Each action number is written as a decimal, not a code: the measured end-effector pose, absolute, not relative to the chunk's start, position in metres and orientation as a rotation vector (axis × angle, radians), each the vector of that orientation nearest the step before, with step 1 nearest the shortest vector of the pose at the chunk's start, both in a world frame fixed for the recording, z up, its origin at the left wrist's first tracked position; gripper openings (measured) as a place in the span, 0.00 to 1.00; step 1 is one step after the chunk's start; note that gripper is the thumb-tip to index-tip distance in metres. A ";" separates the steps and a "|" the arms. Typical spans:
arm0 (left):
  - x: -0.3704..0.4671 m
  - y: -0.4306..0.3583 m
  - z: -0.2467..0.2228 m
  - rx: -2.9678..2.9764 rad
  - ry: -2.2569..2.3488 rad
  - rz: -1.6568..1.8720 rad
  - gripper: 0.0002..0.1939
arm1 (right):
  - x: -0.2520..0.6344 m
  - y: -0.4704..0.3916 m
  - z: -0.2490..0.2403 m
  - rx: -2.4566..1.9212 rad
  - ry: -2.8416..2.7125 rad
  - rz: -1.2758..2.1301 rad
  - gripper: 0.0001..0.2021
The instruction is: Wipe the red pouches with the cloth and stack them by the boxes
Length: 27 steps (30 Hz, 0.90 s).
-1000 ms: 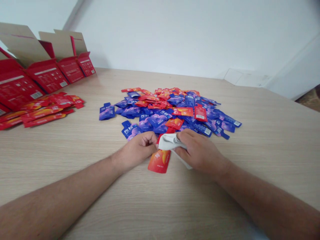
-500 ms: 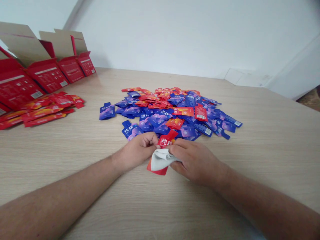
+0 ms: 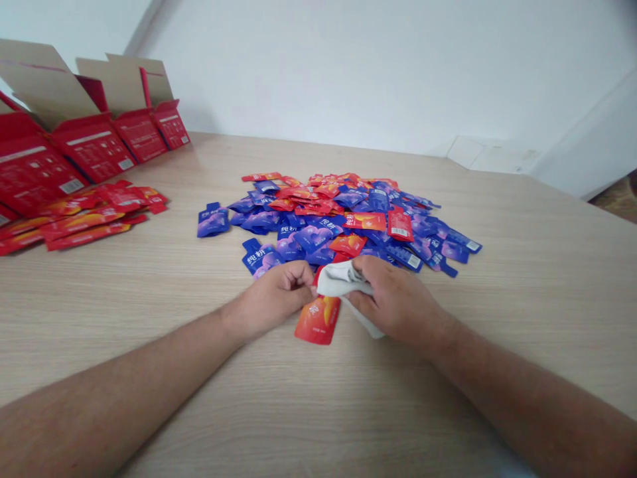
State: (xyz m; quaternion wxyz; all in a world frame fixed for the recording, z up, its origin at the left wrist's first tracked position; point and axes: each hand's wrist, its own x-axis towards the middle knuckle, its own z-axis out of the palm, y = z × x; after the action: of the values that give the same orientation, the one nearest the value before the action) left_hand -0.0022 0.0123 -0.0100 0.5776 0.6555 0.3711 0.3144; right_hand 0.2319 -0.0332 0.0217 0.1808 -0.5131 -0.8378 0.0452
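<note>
Blue packet (image 3: pixel 263 258), pile's near left: 纯 legible, second character unclear. Held packet (image 3: pixel 317 322): white print too small. Red boxes (image 3: pixel 94 147): barcodes, blurred text. Barcoded red packet (image 3: pixel 399 221): digits unreadable.

This is looking like a small workroom for packaged goods, though a corner of an office or home could be showing much the same. A wide wood-grain table (image 3: pixel 318 411) is filling the near side, and a plain white wall (image 3: pixel 348 73) is rising at the far side. Red boxes (image 3: pixel 94 159) are standing open in a row at left, red pouches (image 3: pixel 92 219) are lying beside them, and a blue-and-red heap (image 3: pixel 318 238) is covering the middle.
</note>
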 end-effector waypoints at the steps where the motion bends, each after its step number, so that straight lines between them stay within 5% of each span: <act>1: -0.002 0.012 -0.010 1.536 0.871 0.735 0.13 | 0.232 -0.033 0.021 -1.434 -2.374 0.132 0.10; 27: -0.003 0.014 -0.011 1.566 0.858 0.721 0.13 | 0.232 -0.036 0.021 -1.319 -2.512 0.104 0.08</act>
State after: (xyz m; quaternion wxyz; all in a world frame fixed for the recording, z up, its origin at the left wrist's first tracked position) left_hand -0.0026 0.0139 -0.0106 0.5711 0.6676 0.3658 0.3071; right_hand 0.2318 -0.0360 0.0209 0.1505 -0.4593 -0.8747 0.0364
